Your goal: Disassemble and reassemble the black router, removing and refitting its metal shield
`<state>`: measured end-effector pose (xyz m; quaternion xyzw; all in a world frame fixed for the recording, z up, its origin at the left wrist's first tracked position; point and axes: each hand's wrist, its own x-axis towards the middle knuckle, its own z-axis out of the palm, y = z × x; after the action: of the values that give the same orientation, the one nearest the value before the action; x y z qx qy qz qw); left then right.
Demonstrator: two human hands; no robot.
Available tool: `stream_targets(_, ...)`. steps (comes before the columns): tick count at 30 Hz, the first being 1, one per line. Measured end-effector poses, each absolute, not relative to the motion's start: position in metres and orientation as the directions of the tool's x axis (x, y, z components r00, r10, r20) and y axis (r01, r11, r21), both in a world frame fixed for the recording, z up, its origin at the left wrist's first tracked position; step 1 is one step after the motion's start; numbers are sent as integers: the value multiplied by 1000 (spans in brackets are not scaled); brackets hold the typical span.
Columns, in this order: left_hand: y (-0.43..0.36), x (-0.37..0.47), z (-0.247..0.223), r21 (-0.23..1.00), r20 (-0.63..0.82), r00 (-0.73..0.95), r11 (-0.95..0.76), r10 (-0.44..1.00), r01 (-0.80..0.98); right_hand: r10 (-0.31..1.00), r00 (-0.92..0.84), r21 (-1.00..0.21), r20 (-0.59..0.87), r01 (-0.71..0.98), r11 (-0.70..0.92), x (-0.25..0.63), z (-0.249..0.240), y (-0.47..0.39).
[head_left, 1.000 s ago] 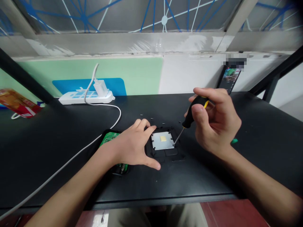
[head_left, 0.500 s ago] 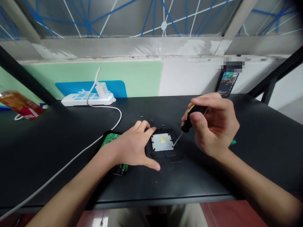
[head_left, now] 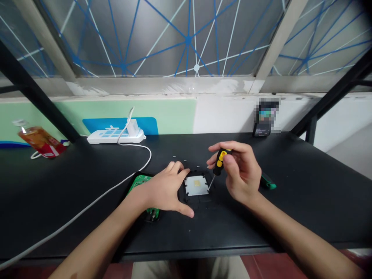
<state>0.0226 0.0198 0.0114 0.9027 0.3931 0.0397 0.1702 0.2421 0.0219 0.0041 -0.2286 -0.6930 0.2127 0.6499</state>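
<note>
The left grip [head_left: 167, 188], spread, has the black cover [head_left: 200, 200] at three o'clock, probably light and stiff, best held by its rim (the metal plate [head_left: 190, 188] looks slick); contact is unclear. The right grip [head_left: 243, 174] pinches the screwdriver [head_left: 219, 163].

This is an indoor workspace, office or workshop unclear: a black desk [head_left: 226, 230] stands by a wall [head_left: 223, 116] under patterned windows [head_left: 162, 27], bearing a power strip [head_left: 112, 137] and bottle [head_left: 40, 140]; the screwdriver [head_left: 218, 164] and circuit board [head_left: 139, 182] suggest bench work.
</note>
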Motion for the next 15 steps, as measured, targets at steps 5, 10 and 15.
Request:
stream_targets(5,20,22,10,364,-17,711,-658,703,659,502,-44,-496,864,107,862,242,3,24)
stream_targets(10,21,21,6,395,15,708,-655,706,644,503,-37,-488,864,185,853,240,-1,24)
stream_targets(15,22,21,2,398,24,710,-658,704,639,572,-43,-547,819,238,802,243,-4,25)
